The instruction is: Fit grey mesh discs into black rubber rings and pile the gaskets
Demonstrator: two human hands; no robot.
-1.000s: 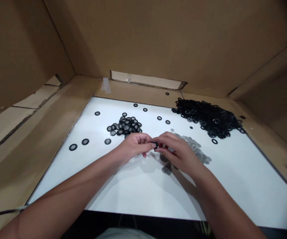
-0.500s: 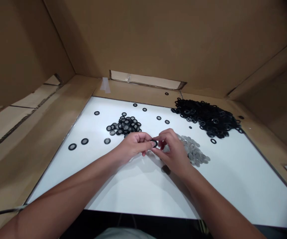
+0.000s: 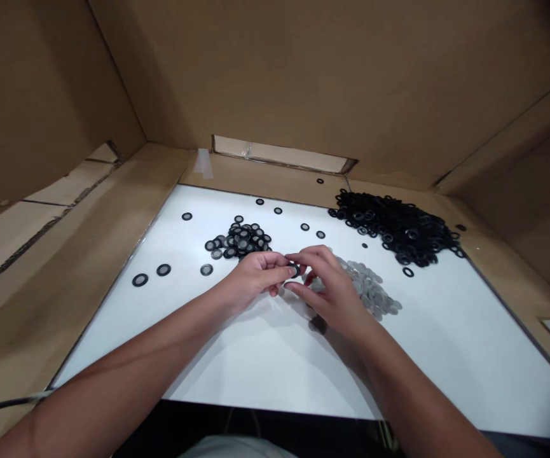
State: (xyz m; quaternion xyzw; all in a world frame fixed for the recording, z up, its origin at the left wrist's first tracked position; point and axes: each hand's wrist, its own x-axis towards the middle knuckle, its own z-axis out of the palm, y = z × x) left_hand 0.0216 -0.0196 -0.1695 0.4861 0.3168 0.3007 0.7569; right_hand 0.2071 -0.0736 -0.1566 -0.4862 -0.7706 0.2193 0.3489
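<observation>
My left hand (image 3: 261, 276) pinches a black rubber ring washer (image 3: 295, 270) between thumb and fingers; a grey disc shows in its centre. My right hand (image 3: 325, 280) is just to the right of it, thumb and index finger apart around the washer's near side. Whether a right fingertip touches the ring I cannot tell. Behind and under my right hand lies a heap of grey mesh-like discs (image 3: 372, 289), partly hidden. Beyond my left hand is a pile of black rings with grey centres (image 3: 243, 240).
A large heap of plain black rings (image 3: 398, 226) spreads over the back right of the white board (image 3: 236, 362). Several ring-and-disc pieces lie scattered at left, such as one washer (image 3: 140, 280). Cardboard walls (image 3: 275, 76) enclose the back and sides. A dark cable (image 3: 7, 403) enters at lower left.
My right thumb and index finger have spread further apart at the washer. The washer has tilted and shifted slightly up in my left hand. The piles look the same.
</observation>
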